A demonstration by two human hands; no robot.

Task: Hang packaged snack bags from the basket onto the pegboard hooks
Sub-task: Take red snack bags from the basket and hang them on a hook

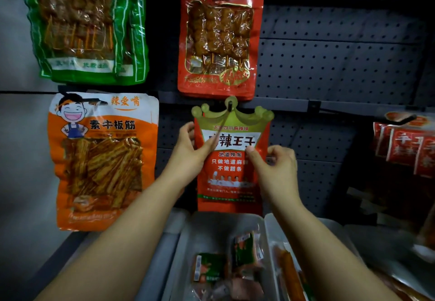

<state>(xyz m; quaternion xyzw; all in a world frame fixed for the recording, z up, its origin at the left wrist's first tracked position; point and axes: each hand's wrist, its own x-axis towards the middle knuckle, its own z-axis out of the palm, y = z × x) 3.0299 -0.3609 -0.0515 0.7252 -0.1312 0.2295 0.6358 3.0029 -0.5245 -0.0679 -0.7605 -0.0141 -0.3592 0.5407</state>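
A red snack bag with a gold crown-shaped top [231, 164] hangs against the dark pegboard [341, 65], its top hole on a black hook [230, 106] whose metal prong runs down toward my left hand. My left hand [190, 150] grips the bag's left edge, thumb on the front. My right hand [273, 166] pinches the bag's right side, thumb on its front. Below stands a clear plastic basket [188, 235] with several small snack packs [226, 267].
Hanging on hooks are a green bag [89, 25] top left, a red skewer bag [219, 35] top centre, an orange bag [101, 159] at left and red packs [404, 150] at right. Another clear bin [289, 267] with orange packs sits right of the basket.
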